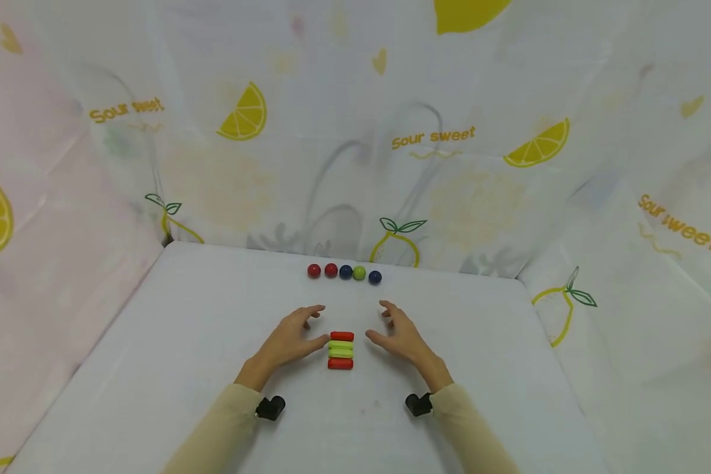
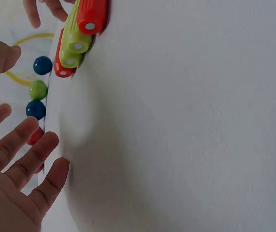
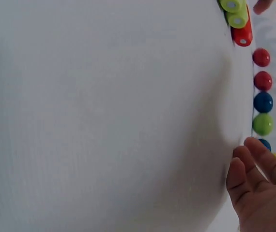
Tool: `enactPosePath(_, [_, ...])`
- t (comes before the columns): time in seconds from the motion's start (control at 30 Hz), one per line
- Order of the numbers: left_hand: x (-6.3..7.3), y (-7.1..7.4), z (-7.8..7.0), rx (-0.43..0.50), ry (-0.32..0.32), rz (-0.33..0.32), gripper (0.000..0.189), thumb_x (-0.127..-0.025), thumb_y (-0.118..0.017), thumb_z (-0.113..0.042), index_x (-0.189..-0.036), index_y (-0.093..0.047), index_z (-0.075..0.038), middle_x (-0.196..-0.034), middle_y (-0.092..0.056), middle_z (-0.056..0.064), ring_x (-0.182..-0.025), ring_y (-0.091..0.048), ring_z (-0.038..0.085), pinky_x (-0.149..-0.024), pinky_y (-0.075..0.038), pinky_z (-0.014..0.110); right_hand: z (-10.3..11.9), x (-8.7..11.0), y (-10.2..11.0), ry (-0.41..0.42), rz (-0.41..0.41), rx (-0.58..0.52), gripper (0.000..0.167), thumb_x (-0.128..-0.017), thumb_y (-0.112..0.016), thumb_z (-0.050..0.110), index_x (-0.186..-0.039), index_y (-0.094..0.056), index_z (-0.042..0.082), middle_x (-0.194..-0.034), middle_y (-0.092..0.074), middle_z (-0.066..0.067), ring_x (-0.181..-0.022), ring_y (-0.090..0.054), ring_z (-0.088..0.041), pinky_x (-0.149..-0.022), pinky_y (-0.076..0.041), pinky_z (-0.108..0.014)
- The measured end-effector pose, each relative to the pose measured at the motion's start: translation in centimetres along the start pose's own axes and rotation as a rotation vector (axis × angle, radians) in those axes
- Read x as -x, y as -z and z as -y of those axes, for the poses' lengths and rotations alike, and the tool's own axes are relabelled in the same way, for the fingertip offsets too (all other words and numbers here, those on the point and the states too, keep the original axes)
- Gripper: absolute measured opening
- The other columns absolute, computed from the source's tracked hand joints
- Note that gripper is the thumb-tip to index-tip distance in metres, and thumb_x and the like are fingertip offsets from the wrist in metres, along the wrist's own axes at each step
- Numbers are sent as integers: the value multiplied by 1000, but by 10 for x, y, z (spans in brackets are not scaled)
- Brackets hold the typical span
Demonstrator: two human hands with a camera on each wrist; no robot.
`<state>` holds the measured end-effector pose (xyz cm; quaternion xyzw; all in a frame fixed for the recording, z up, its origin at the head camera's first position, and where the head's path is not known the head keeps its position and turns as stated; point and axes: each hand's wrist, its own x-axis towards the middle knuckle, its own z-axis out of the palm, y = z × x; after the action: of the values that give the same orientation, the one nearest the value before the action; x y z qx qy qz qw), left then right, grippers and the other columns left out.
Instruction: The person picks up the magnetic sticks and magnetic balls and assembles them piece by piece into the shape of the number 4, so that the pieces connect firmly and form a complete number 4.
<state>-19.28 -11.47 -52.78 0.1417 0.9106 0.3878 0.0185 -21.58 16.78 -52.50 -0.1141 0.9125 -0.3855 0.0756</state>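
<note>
A short stack-like row of bars lies crosswise on the white table: a red bar (image 1: 342, 336) at the far end, two yellow-green bars (image 1: 340, 353) between, and a red bar (image 1: 340, 363) nearest me. To its left hovers my left hand (image 1: 290, 337), fingers spread and loosely bent, nothing in its grasp. Its thumb tip looks close to the bars in the head view, but apart from them in the left wrist view. My right hand (image 1: 404, 337) is held to the right of the bars, also holding nothing, with relaxed fingers (image 3: 268, 162).
Behind the bars runs a row of small balls: two red balls (image 1: 330, 270), a blue ball (image 1: 346, 272), a green ball (image 1: 359, 272) and another blue ball (image 1: 375, 277). A lemon-printed cloth (image 1: 308, 164) hangs behind the white table (image 1: 213, 289) and at its sides.
</note>
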Motion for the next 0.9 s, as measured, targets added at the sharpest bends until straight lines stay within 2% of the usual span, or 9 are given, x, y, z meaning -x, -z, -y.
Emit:
enactPosePath(0.1, [-2,-5,0,8,16,0,60,-90,-80,-26,-144,-58,-12,-127,-68,8,-98,-58,18,-88,-53,39,6,-2,-8,48,38,-4,71,-90,-77,35,-149,-48,8,-122,-65,-10,-110,-59,-26,-97,-50,-47])
enactPosePath(0.27, [-8,-13,2,17,6,14,52,-91,-79,-19,-140,-62,-13,-121,-70,5,-93,-57,15,-86,-52,35,16,-2,-17,113,73,-23,50,-92,-75,27,-135,-60,6,-106,-68,-5,-102,-59,-21,-94,-51,-41])
enactPosePath(0.5, [-12,-20,1,34,-32,19,40,-91,-78,-12,-129,-69,-12,-108,-72,0,-89,-58,12,-83,-52,33,21,-2,-26,174,71,-21,28,-95,-72,19,-119,-69,5,-100,-70,-5,-96,-61,-20,-90,-52,-36])
enactPosePath(0.9, [-17,-24,1,-31,-104,48,32,-92,-77,-15,-124,-72,-12,-97,-72,-3,-79,-54,9,-72,-47,26,18,-8,-28,189,71,28,20,-96,-70,14,-114,-71,7,-97,-70,-1,-94,-62,-15,-90,-52,-34])
